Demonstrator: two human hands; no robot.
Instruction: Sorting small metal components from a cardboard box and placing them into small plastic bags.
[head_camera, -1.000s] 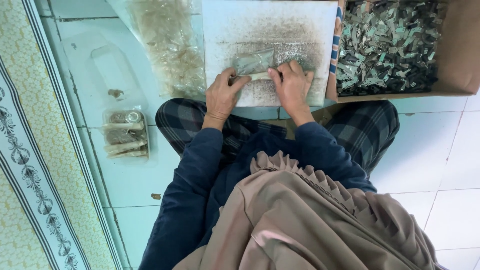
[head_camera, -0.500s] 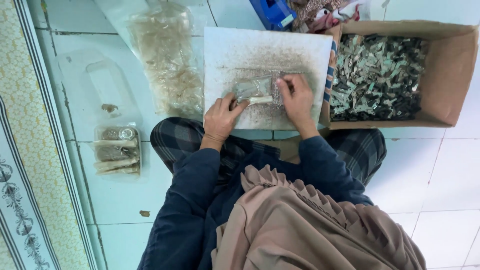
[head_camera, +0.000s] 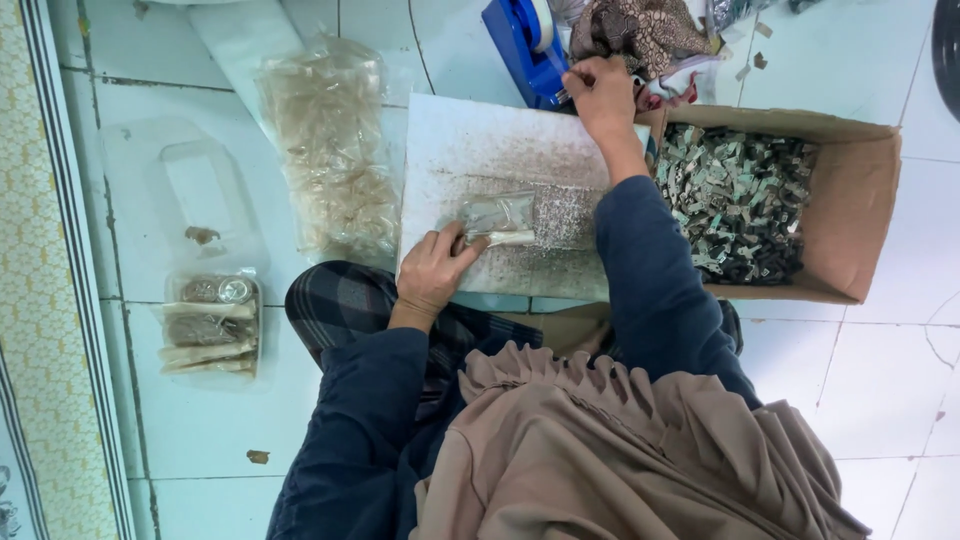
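Left hand (head_camera: 432, 272) pinned one clear packet (head_camera: 497, 217) to one white board (head_camera: 470, 150); right hand (head_camera: 598, 92) gripped one blue tape dispenser (head_camera: 527, 48).

The picture's top edge is cutting off the blue tape dispenser (head_camera: 528, 45) and the patterned cloth (head_camera: 640, 30) beside it. The right hand (head_camera: 600, 95) is covering the spot where its fingers (head_camera: 578, 80) are meeting the dispenser, so any grip is staying unclear. The contents of the small clear packet (head_camera: 497, 218) under the left hand (head_camera: 432, 275) are looking too blurred to identify, as are the pieces in the cardboard box (head_camera: 860, 210).
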